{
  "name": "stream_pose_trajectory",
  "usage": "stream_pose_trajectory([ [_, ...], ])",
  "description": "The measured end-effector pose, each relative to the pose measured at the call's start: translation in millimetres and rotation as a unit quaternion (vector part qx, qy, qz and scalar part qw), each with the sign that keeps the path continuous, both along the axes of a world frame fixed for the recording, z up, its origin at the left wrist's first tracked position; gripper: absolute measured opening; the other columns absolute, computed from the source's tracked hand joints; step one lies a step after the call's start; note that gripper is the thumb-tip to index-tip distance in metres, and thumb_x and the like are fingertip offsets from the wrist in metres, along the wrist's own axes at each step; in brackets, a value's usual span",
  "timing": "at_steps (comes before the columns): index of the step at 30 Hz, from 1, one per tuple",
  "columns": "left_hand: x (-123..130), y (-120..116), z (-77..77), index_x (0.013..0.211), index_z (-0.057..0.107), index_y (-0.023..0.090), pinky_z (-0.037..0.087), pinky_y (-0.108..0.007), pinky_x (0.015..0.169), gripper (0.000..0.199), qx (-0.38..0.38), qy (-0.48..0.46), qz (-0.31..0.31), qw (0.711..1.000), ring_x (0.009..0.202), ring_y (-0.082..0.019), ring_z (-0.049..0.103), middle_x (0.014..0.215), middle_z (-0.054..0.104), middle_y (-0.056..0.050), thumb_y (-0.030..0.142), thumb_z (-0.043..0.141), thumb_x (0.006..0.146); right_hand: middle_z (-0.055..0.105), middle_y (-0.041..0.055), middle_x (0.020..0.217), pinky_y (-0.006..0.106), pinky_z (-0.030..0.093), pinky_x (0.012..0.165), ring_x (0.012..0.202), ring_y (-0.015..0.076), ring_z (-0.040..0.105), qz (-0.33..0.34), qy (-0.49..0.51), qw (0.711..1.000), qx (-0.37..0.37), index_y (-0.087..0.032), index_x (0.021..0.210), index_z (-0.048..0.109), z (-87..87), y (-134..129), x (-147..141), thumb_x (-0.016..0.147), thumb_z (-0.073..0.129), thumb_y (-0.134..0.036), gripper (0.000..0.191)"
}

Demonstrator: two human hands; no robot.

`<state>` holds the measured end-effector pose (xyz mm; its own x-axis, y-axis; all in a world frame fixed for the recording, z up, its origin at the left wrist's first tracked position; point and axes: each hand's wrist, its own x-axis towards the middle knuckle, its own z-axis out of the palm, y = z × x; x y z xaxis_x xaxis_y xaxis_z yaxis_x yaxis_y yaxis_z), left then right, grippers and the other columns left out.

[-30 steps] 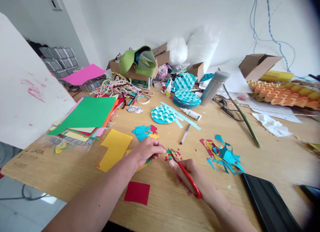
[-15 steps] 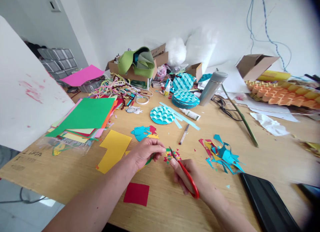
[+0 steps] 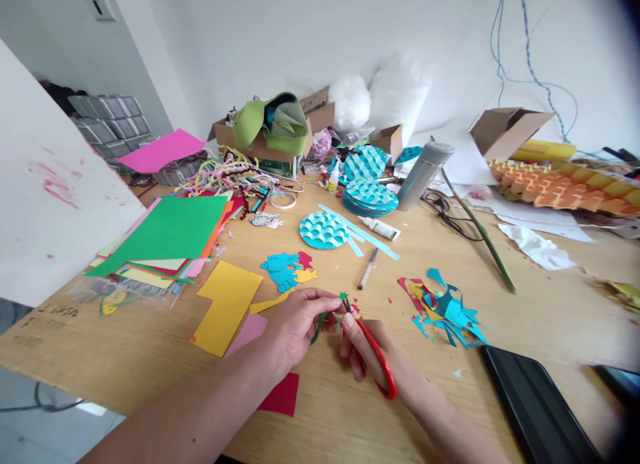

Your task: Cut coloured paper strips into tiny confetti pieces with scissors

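Observation:
My left hand (image 3: 313, 317) pinches a narrow green paper strip (image 3: 319, 329), one end of which shows past the fingertips. Close on its right, my right hand (image 3: 363, 347) is closed around red-handled scissors (image 3: 381, 365), whose blade tips meet the green paper. Small red, green and yellow snippets lie under the hands, partly hidden. Beyond my left hand are blue fish cutouts (image 3: 281, 271), a red one (image 3: 305, 260) and a yellow one (image 3: 306, 275). Yellow paper (image 3: 227, 304), pink paper (image 3: 249, 332) and dark red paper (image 3: 281, 396) lie around my left forearm.
Blue scraps (image 3: 457, 311) and a black phone (image 3: 535, 404) are on the right. A pen (image 3: 367, 269), glue tube (image 3: 380, 228), wavy blue disc (image 3: 324, 230) and grey flask (image 3: 425, 174) stand or lie farther back. Green paper (image 3: 170, 231) tops the left stack.
My left hand has moved right with the green strip, closer to the scissors. More of the pink paper and fish cutouts shows, while the snippets are more covered.

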<state>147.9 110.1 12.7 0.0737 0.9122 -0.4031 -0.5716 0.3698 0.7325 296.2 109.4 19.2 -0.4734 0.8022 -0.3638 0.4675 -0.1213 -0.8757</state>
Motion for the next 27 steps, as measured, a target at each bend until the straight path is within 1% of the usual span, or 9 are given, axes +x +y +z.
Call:
stream_pose_trajectory([
  [3,4,-3,-2.3,0.066,0.067,0.012,0.040,-0.026,0.064,0.017,-0.005,0.003,0.022,1.000,0.067,-0.014,0.059,0.069,0.067,-0.005,0.019,0.078,0.055,0.052,0.0003,0.041,0.018,0.035,0.041,0.037,0.0075,0.045,-0.001,-0.002,1.000,-0.007,-0.015,0.060,0.054,0.8,-1,0,0.085,0.029,-0.072,0.067],
  [8,9,-7,-0.7,0.064,0.065,0.013,0.041,-0.027,0.063,0.017,0.000,-0.006,0.039,0.999,0.064,-0.013,0.057,0.067,0.065,-0.004,0.022,0.077,0.056,0.050,-0.0011,0.040,0.018,0.033,0.038,0.035,0.0075,0.045,-0.004,0.013,1.000,-0.026,-0.015,0.060,0.052,-0.6,-2,0,0.083,0.031,-0.074,0.066],
  [12,12,-10,-0.2,0.062,0.064,0.014,0.041,-0.027,0.064,0.015,0.012,0.007,0.052,0.999,0.066,-0.014,0.057,0.067,0.065,-0.004,0.023,0.076,0.058,0.050,-0.0010,0.040,0.018,0.033,0.038,0.035,0.0076,0.044,-0.006,0.016,0.999,-0.032,-0.015,0.060,0.052,-2.4,-1,0,0.081,0.032,-0.075,0.067],
  [16,13,-11,0.6,0.062,0.064,0.014,0.042,-0.027,0.064,0.014,0.015,0.015,0.051,0.998,0.067,-0.014,0.057,0.068,0.065,-0.005,0.024,0.074,0.059,0.049,-0.0013,0.038,0.018,0.033,0.037,0.033,0.0076,0.044,-0.010,0.015,0.999,-0.031,-0.015,0.058,0.051,-3.7,-1,-1,0.078,0.032,-0.078,0.068],
  [20,14,-12,2.6,0.062,0.065,0.015,0.042,-0.027,0.065,0.014,0.011,0.016,0.054,0.998,0.067,-0.014,0.057,0.069,0.065,-0.005,0.025,0.074,0.058,0.047,-0.0022,0.038,0.018,0.031,0.035,0.032,0.0071,0.043,-0.011,0.014,0.999,-0.034,-0.016,0.056,0.049,-3.2,0,-3,0.075,0.034,-0.080,0.068],
  [27,14,-12,3.1,0.060,0.065,0.015,0.043,-0.028,0.066,0.014,0.017,0.024,0.046,0.998,0.067,-0.014,0.057,0.069,0.065,-0.005,0.026,0.073,0.058,0.046,-0.0026,0.038,0.017,0.030,0.034,0.031,0.0066,0.042,-0.009,0.011,0.999,-0.037,-0.016,0.056,0.049,-3.4,0,-3,0.077,0.034,-0.079,0.067],
])
